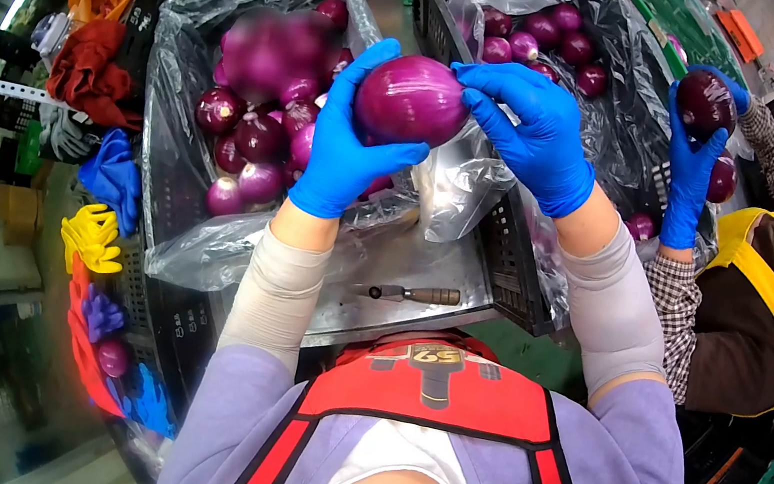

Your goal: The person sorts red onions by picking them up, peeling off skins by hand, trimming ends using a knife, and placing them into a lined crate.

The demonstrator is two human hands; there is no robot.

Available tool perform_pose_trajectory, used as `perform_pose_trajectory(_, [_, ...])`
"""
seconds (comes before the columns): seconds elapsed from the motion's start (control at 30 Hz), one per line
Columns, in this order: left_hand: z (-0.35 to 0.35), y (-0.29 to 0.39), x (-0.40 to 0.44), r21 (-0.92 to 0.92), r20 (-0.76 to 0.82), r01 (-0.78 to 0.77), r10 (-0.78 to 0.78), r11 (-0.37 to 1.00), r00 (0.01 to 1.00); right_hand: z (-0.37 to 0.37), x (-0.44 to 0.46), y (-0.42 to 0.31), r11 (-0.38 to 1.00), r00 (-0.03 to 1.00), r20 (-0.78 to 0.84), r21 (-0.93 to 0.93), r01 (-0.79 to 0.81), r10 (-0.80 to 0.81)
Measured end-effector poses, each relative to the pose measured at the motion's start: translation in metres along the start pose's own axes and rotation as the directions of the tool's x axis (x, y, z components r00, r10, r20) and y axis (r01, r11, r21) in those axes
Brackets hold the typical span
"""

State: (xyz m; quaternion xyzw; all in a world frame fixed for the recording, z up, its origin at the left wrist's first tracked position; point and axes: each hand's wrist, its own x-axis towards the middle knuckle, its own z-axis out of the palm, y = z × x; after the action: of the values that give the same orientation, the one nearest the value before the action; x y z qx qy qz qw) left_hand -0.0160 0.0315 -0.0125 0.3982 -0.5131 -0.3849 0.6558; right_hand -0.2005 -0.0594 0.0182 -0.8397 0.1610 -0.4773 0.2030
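Note:
A large, glossy red onion point(412, 101) is held up in front of me, lying sideways. My left hand point(343, 139), in a blue glove, grips it with the thumb below and the fingers along its left side. The gloved fingertips of my right hand point(536, 134) pinch at the onion's right end; whether they also hold a bit of skin, I cannot make out. Behind my left hand, peeled red onions point(260, 181) lie in a plastic-lined black crate point(159, 145). Below, a small tool with a wooden handle point(432, 295) rests on the metal table point(336, 305).
A second lined black crate point(525, 264) with red onions point(577, 46) stands at the right. Beyond it, a co-worker's blue-gloved hand point(688, 183) holds a dark red onion point(705, 105). Yellow gloves point(91, 238), blue gloves point(113, 178) and cloths hang at the left.

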Motion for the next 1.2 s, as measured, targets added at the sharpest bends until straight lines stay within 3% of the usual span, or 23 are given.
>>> perform_pose_trajectory(0.07, [0.001,0.001,0.0,-0.066,0.012,0.025,-0.025,0.998,1.0,0.0,0.0,-0.004,1.0,1.0,-0.026,-0.01,0.015,-0.015])
perform_pose_trajectory(0.13, [0.0,0.001,0.0,-0.129,0.025,0.05,-0.047,0.99,0.999,0.0,-0.002,-0.01,0.979,0.984,-0.059,0.126,-0.158,0.167])
perform_pose_trajectory(0.17, [-0.002,0.001,0.001,-0.212,0.059,0.096,-0.086,0.972,0.995,-0.001,-0.002,-0.01,0.979,0.985,-0.059,0.127,-0.157,0.165])
perform_pose_trajectory(0.23, [-0.009,-0.006,0.004,-0.288,0.094,0.143,-0.121,0.947,0.988,-0.002,-0.005,-0.008,0.857,0.917,-0.061,0.384,-0.344,0.395])
perform_pose_trajectory(0.4, [-0.014,0.003,0.004,-0.594,0.194,0.265,-0.185,0.76,0.963,0.0,0.001,-0.011,0.843,0.934,-0.097,0.469,-0.262,0.344])
perform_pose_trajectory(0.47, [-0.014,0.005,0.005,-0.591,0.192,0.273,-0.196,0.759,0.962,-0.008,0.0,-0.007,0.999,0.999,0.025,0.031,0.021,-0.022])
perform_pose_trajectory(0.5, [-0.014,0.006,0.005,-0.6,0.188,0.264,-0.188,0.755,0.964,-0.008,-0.002,-0.007,0.994,0.999,0.046,0.104,-0.014,0.009])
perform_pose_trajectory(0.63, [-0.016,0.005,0.004,-0.629,0.201,0.264,-0.175,0.731,0.964,-0.005,-0.004,-0.009,0.993,0.998,0.055,0.116,-0.005,-0.001])
perform_pose_trajectory(0.7, [-0.016,0.004,0.004,-0.634,0.209,0.267,-0.172,0.725,0.963,0.0,0.0,-0.017,0.95,0.992,-0.035,0.294,-0.102,0.117])
perform_pose_trajectory(0.73, [-0.016,0.003,0.004,-0.64,0.218,0.271,-0.169,0.719,0.961,0.0,-0.001,-0.016,0.95,0.992,-0.035,0.295,-0.102,0.118])
perform_pose_trajectory(0.83, [-0.017,0.007,0.005,-0.59,0.229,0.288,-0.185,0.754,0.956,0.001,-0.004,-0.014,0.962,0.996,0.022,0.259,-0.085,0.082])
perform_pose_trajectory(0.9, [-0.016,0.009,0.002,-0.585,0.206,0.299,-0.218,0.754,0.954,0.004,-0.008,-0.02,0.832,0.956,0.127,0.471,-0.292,0.263])
perform_pose_trajectory(0.97, [-0.015,0.009,0.002,-0.58,0.184,0.31,-0.25,0.753,0.951,0.01,-0.01,-0.029,0.765,0.931,0.167,0.532,-0.363,0.325])
perform_pose_trajectory(1.03, [-0.014,0.006,0.002,-0.387,0.108,0.299,-0.28,0.872,0.954,0.018,-0.011,-0.035,0.615,0.871,0.254,0.626,-0.479,0.42])
perform_pose_trajectory(1.07, [-0.011,0.006,0.001,-0.386,0.106,0.295,-0.276,0.874,0.955,0.022,-0.013,-0.032,0.617,0.873,0.255,0.627,-0.477,0.416])
perform_pose_trajectory(1.13, [-0.001,0.006,-0.004,-0.124,0.003,0.237,-0.239,0.963,0.971,0.031,-0.016,-0.025,0.453,0.777,0.285,0.68,-0.577,0.561])
perform_pose_trajectory(1.2, [0.006,0.014,-0.009,-0.082,-0.003,0.21,-0.211,0.974,0.977,0.027,-0.017,-0.02,0.397,0.748,0.333,0.686,-0.61,0.574])
